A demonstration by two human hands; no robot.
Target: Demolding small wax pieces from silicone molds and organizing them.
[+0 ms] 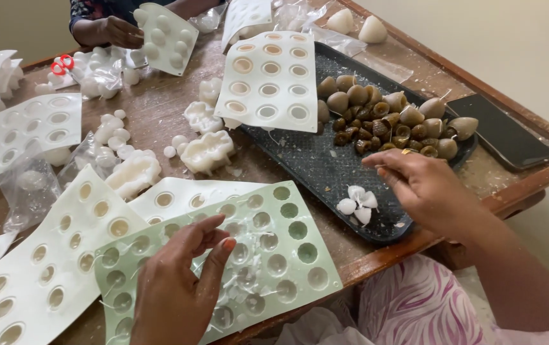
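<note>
Left hand (175, 291) rests on the green mould (236, 262), fingers (207, 233) spread loosely apart and lying flat across its round cups, nothing gripped. The mould lies at the near desk (159, 108) edge, its far corner just beside the black tray (325, 163).

Right hand (425, 188) hovers over the tray's near end, fingers (383, 167) drawn together at the tips; whether something small is pinched between them, I cannot tell. Just below and left of those fingertips sits a small cluster of white wax pieces (356, 204) on the tray. Beyond the fingertips, a heap of brown shell-shaped candles (389, 121) fills the tray's far half.

Past the heap, a white mould (269, 80) leans across the tray's far corner, some cups filled with tan wax. Right of the right hand, a dark phone (501, 131) lies flat near the desk edge.

Left of the left fingers, more white moulds (51, 255) overlap each other and the green one. Beyond them, lumpy white wax shapes (207, 152) and little white balls (113, 131) are scattered, with clear crinkled plastic bags (28, 188) lying among them. Red-handled scissors (62, 64) lie at the far left.

Across the desk, another person's hand (121, 30) holds a white mould (166, 38) tilted up
</note>
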